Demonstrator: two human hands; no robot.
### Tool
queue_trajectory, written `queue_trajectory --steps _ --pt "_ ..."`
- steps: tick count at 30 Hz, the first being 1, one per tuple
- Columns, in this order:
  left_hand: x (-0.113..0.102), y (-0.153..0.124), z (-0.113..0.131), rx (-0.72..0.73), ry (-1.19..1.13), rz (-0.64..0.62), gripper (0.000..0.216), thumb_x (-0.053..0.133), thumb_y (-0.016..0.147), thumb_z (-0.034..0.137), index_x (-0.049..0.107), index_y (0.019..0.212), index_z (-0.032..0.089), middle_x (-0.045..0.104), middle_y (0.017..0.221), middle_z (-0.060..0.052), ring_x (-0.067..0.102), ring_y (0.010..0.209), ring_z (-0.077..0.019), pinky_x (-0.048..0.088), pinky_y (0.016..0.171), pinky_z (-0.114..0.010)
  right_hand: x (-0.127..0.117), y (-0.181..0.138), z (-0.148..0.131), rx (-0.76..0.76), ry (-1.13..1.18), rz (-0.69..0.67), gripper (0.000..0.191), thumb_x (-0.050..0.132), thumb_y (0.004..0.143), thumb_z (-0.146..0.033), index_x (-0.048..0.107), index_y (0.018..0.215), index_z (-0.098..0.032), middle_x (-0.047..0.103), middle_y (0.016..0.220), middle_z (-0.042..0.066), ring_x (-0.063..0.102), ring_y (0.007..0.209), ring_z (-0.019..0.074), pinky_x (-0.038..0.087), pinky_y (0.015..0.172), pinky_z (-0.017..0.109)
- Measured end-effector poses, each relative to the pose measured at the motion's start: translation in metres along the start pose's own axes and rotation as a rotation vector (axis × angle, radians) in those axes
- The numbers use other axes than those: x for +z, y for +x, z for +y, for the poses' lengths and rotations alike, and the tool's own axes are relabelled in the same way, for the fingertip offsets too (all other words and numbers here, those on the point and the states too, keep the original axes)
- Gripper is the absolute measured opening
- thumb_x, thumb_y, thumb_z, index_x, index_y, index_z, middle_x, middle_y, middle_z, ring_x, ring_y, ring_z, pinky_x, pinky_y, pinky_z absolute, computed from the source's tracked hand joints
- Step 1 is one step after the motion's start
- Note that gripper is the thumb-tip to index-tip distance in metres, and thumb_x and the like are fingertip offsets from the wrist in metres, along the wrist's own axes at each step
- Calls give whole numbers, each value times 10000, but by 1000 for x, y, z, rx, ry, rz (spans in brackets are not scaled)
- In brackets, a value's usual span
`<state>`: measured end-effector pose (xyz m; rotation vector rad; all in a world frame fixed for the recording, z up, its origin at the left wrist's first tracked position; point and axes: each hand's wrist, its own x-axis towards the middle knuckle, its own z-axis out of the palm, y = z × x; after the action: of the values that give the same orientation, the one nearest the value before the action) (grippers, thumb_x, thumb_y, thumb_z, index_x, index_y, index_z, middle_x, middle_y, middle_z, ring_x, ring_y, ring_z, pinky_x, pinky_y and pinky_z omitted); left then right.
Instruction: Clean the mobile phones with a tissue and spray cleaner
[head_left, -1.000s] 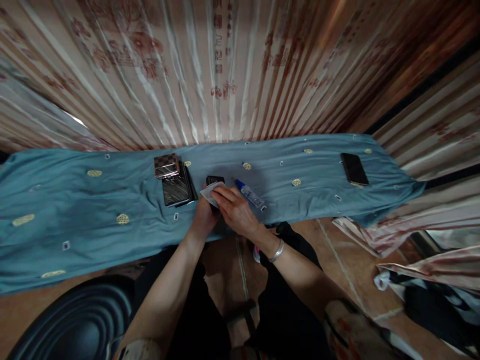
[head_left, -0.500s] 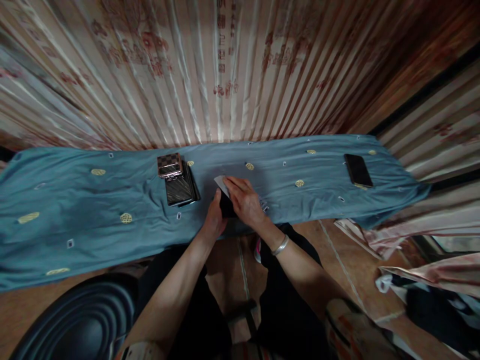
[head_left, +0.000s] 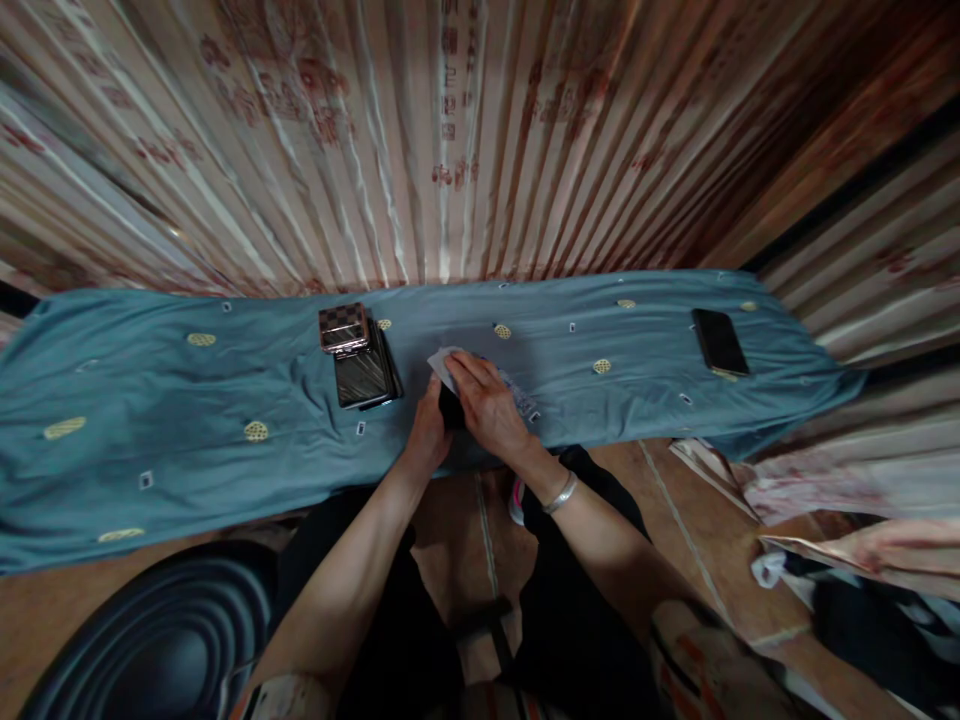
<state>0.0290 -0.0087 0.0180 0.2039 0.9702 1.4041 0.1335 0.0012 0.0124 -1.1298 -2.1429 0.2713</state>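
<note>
My left hand (head_left: 430,425) is closed on the near left edge of a black flat object (head_left: 451,408), its thumb along the side. Most of that object is hidden by my hands, so I cannot tell its kind. Over its top my right hand (head_left: 487,400) presses a thin whitish cloth or tissue (head_left: 441,362), fingers together and pointing up-left. A bluish patterned patch shows just right of that hand. To the left lies a stack of dark, shiny wallet-like cases (head_left: 364,378), with a small brown checkered case (head_left: 343,327) on top.
A teal cloth (head_left: 165,390) with yellow pineapple prints covers the long narrow table. A black phone (head_left: 720,342) lies toward its right end. Pleated curtains (head_left: 420,150) hang behind. At lower left, a round black ridged stool or tub (head_left: 161,650) stands on the tiled floor.
My right hand and the whitish cloth have shifted very slightly over the black object. More of the bluish patterned patch shows beside the hand. The view has tilted a little.
</note>
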Motion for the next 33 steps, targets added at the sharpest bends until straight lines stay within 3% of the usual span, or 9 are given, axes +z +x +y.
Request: queue_trajectory --steps 8,13,21,25,30,33 --pt "-3 6 10 3 -31 -49 301 514 991 350 730 1039 145 784 1041 -84 700 1144 -218 540 1028 -324 4 -2 13 72 -16 10 490 376 972 -112 584 1413 -68 636 1380 230 590 1270 309 486 1119 526" --pt "-1 7 17 -41 -73 -8 372 405 1042 318 717 1018 117 786 953 -75 727 1054 -183 547 1000 -287 7 -9 7 31 -46 7 482 379 977 -116 593 1405 -55 621 1406 216 583 1283 306 476 1139 505" --pt "-9 17 25 -61 -107 24 378 434 1033 349 708 895 127 751 778 -59 744 967 -196 575 916 -282 8 -15 -11 -42 -68 -35 467 395 979 -85 623 1386 -95 637 1385 194 595 1260 290 518 1098 474" --pt "-12 23 17 21 -3 -4 383 429 1018 331 692 819 138 735 784 -72 733 972 -207 571 915 -301 8 -18 -16 -101 -64 -31 487 393 979 -72 594 1420 -121 607 1435 170 566 1312 272 489 1137 459" --pt "-16 24 1 168 154 -42 226 494 923 110 693 828 159 757 913 -67 698 1059 -201 529 969 -288 8 -12 -13 -118 -79 10 489 396 984 -78 575 1437 -122 574 1486 164 536 1350 274 451 1173 474" --pt "-19 23 -2 303 376 -67 199 529 939 178 725 909 169 763 954 -54 680 1077 -203 509 988 -301 3 -4 -7 -74 -87 23 521 382 977 -67 545 1467 -136 563 1501 158 524 1366 275 442 1177 495"
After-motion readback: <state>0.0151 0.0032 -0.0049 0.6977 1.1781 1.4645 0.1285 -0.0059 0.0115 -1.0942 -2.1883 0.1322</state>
